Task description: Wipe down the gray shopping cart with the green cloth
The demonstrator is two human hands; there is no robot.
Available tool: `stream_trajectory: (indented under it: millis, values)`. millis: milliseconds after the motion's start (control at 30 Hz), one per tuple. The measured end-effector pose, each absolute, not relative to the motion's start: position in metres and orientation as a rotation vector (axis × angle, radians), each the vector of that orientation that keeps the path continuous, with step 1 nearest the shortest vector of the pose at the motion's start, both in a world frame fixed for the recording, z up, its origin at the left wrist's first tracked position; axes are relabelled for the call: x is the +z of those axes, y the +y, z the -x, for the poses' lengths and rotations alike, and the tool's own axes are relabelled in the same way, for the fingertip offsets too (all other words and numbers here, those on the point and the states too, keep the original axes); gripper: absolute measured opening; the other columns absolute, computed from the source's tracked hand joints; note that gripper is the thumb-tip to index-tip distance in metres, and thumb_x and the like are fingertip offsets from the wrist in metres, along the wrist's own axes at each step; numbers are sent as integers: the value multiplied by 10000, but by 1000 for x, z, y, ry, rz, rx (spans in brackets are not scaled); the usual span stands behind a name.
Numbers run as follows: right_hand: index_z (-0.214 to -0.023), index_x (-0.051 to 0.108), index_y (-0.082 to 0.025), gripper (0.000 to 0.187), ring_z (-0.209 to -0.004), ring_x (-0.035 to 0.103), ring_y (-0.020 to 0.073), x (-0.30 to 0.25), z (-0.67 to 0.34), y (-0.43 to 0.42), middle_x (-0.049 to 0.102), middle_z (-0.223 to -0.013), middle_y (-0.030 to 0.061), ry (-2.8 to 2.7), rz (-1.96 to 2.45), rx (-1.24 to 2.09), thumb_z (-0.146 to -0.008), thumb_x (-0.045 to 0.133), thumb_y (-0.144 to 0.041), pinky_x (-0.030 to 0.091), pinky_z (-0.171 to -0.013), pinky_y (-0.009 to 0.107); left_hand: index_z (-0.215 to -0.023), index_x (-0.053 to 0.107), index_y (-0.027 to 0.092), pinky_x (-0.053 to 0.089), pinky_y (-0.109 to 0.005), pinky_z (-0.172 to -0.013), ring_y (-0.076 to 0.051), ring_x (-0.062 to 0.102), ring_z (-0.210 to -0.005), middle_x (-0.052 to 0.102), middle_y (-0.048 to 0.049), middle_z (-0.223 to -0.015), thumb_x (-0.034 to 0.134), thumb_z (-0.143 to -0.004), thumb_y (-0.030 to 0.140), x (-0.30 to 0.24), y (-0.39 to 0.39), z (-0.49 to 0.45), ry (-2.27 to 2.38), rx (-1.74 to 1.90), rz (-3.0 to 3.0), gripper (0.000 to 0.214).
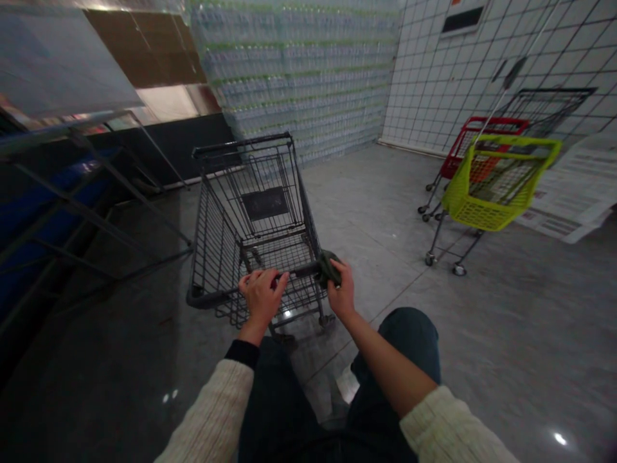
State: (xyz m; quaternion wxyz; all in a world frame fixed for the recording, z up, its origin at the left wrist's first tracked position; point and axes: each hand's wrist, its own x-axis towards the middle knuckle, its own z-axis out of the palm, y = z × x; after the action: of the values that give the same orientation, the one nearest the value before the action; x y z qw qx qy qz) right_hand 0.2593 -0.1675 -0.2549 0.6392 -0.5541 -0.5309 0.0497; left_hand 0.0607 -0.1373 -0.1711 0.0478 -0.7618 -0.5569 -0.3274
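A dark metal shopping cart [270, 203] stands in front of me with its handle toward my body. My left hand [263, 294] is closed over the middle of the cart's handle [305, 270]. At the handle's right corner, my right hand [341, 290] grips a dark green cloth [328, 265] and presses it against the bar. The cloth is bunched up, so part of the corner is hidden under it. Nothing shows inside the wire basket.
Stacked packs of bottles [303, 77] fill the back wall. On the right are a yellow-green cart [491, 206], a red cart [457, 151] and a dark wire cart [554, 99]. A metal-framed table [96, 122] stands at left. Grey tiled floor [376, 257] lies between them.
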Motion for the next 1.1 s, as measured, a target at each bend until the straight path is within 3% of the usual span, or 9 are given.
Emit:
stream_trajectory:
  millis: [233, 500, 733, 800, 967, 1100]
  values:
    - [-944, 677, -232, 479, -1049, 542, 212, -341, -242, -198, 589, -1074, 60, -1280, 1425, 399, -587, 446, -10, 457, -953, 411, -791, 663, 236, 254, -437, -932, -226, 589, -891, 701, -17, -755, 531, -878, 469, -172, -138, -50, -1767, -940, 2308, 282]
    - [-1133, 611, -221, 512, -1169, 505, 212, -265, -254, -169, 550, -1220, 87, -1275, 1196, 236, -686, 448, -31, 413, -1030, 417, -737, 652, 229, 248, -447, -941, -242, 591, -900, 691, -23, -710, 552, -846, 476, -172, -138, -40, -1783, -948, 2276, 289]
    - [-1025, 663, -212, 491, -1097, 540, 214, -309, -238, -184, 597, -1136, 84, -1404, 1286, 376, -635, 457, 4, 459, -972, 420, -685, 623, 224, 253, -445, -936, -234, 593, -854, 664, -14, -654, 538, -852, 515, -168, -133, -18, -1802, -920, 2261, 345]
    - [-1025, 671, -215, 477, -1071, 554, 210, -295, -243, -185, 602, -1113, 83, -1354, 1273, 366, -662, 449, 0, 464, -963, 414, -685, 619, 223, 252, -443, -930, -233, 590, -865, 671, -16, -679, 524, -866, 512, -169, -134, -13, -1787, -902, 2266, 354]
    - [-1258, 591, -267, 596, -1180, 517, 204, -220, -240, -168, 543, -1277, 70, -1337, 1091, 237, -741, 440, -12, 421, -1035, 419, -773, 643, 228, 260, -436, -910, -249, 574, -936, 714, -38, -845, 520, -881, 503, -170, -138, -10, -1741, -837, 2286, 320]
    - [-1239, 618, -311, 621, -1215, 484, 206, -205, -218, -164, 541, -1299, 51, -1453, 1017, 178, -739, 441, 10, 409, -1048, 431, -834, 660, 235, 264, -435, -906, -248, 576, -949, 722, -38, -916, 538, -878, 487, -169, -140, -10, -1746, -830, 2316, 284]
